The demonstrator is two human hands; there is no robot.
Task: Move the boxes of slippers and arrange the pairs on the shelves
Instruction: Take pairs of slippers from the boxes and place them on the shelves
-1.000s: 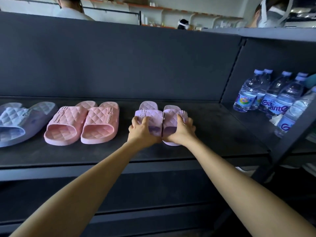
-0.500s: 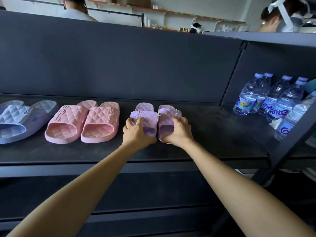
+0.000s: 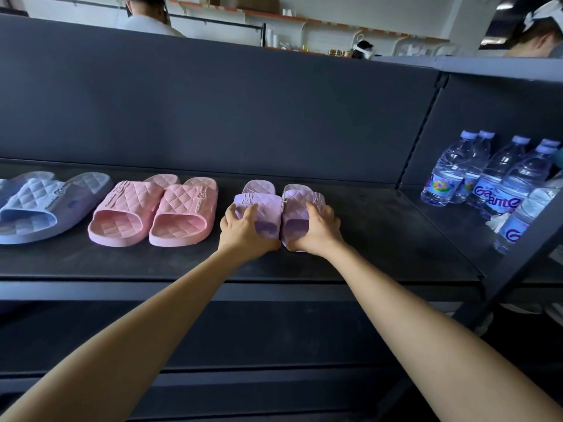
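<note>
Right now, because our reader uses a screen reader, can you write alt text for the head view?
A left hand and a right hand each grip one slipper of a lilac pair on a dark shelf. To its left lie a pink pair and a blue pair; water bottles stand on the right.

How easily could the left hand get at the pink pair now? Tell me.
Probably yes. The left hand grips a purple slipper just beside the pink pair, with nothing between them; it would have to let go first.
</note>
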